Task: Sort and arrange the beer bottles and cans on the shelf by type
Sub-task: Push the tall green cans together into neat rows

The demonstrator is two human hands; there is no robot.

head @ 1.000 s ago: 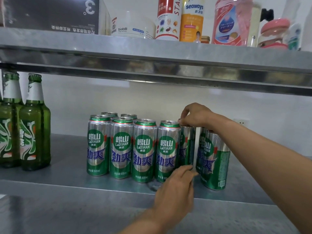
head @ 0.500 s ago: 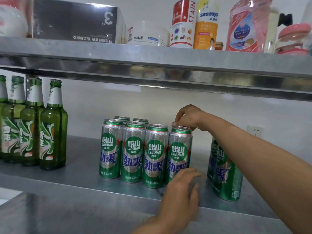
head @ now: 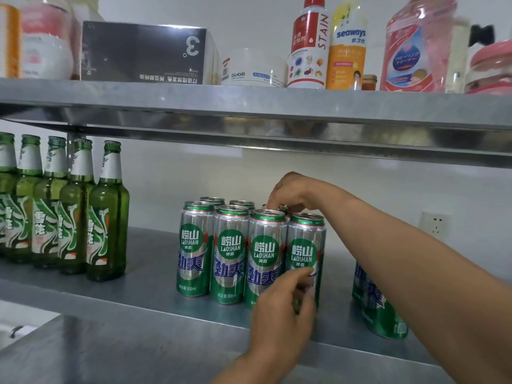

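Four green-and-silver Laoshan beer cans [head: 230,253] stand in a front row on the lower steel shelf [head: 144,295], with more cans [head: 212,201] behind them. My right hand [head: 291,191] reaches over the row and grips the top of a back-row can [head: 283,209], which is mostly hidden. My left hand [head: 285,309] has its fingers curled on the lower front of the rightmost front can [head: 304,245]. Loose cans [head: 379,309] stand apart at the right, partly behind my right forearm. Several green beer bottles [head: 108,217] are grouped at the left.
The upper shelf [head: 249,106] hangs low over the cans and carries a dark box [head: 144,51], a white tub, cleaner bottles [head: 307,51] and pink containers. A wall socket [head: 436,227] sits behind my right arm. Bare shelf lies between bottles and cans.
My right hand has carried its can left, in behind the front row. My left hand has risen from the shelf edge onto the rightmost front can. More bottles have come into view.
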